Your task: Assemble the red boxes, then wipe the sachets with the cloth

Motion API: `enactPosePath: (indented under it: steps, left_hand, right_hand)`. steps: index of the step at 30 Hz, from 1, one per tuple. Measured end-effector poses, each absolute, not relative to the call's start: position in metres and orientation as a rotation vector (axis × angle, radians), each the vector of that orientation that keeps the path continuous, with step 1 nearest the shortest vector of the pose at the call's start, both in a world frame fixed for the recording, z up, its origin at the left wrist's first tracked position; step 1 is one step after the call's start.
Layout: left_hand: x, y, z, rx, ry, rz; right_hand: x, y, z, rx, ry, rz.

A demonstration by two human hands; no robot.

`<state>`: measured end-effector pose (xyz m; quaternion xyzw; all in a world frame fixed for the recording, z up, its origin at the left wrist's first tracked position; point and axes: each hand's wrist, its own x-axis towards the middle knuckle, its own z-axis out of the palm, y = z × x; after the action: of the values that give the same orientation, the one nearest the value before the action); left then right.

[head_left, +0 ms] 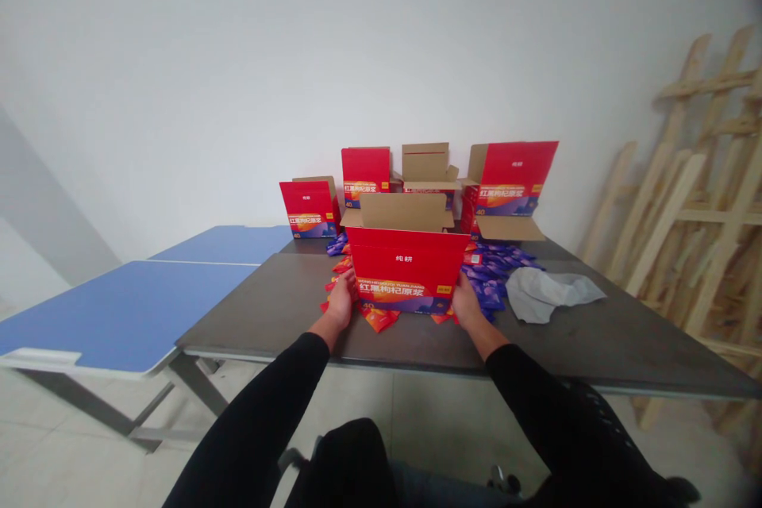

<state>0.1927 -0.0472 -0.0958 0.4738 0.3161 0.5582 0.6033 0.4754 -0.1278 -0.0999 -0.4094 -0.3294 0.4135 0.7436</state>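
Between my two hands is a red cardboard box (pixel 408 274) with white lettering and a purple lower band, its top flaps raised. My left hand (pixel 341 300) grips the box's left side, and my right hand (pixel 467 302) grips its right side. The fingers are partly hidden behind the box. Orange sachets (pixel 379 318) lie beneath and to the left of it. To its right spreads a heap of purple sachets (pixel 491 274). Whether the box touches the sachets or is held just above them, I cannot tell.
Behind stand more red boxes with raised flaps: one at the left (pixel 309 209), two in the middle, and a larger-looking one (pixel 512 178) at the right. A crumpled white plastic bag (pixel 548 294) lies on the dark table (pixel 250 309). A blue table (pixel 178 286) adjoins left; wooden frames (pixel 702 198) lean right.
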Motion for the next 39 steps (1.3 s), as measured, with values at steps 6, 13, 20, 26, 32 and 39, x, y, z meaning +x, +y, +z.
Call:
enactPosePath:
  steps: [6, 13, 20, 26, 32, 39]
  left_hand:
    - [0.175, -0.056, -0.101, 1.257, 0.607, 1.216]
    - [0.177, -0.068, -0.073, 1.343, 0.464, 1.132]
    - [0.183, -0.08, -0.064, 1.328, 0.543, 1.071]
    - [0.184, -0.07, -0.06, 1.447, 0.533, 1.305]
    - [0.169, -0.058, -0.034, 1.794, 0.609, 1.46]
    - [0.164, -0.06, -0.007, 2.011, 0.55, 1.267]
  right_hand:
    - [0.495, -0.135, -0.087, -0.987, -0.928, 0.685]
    - [0.5, -0.144, -0.078, -0.997, -1.311, 0.208]
    - [0.508, -0.151, -0.059, -1.058, -1.558, -0.042]
    - [0.523, -0.155, -0.041, -1.102, -1.731, 0.0]
    - [0.538, -0.16, -0.021, -1.085, -1.923, 0.042]
    - [0.545, -0.157, 0.013, -1.07, -2.245, 0.065]
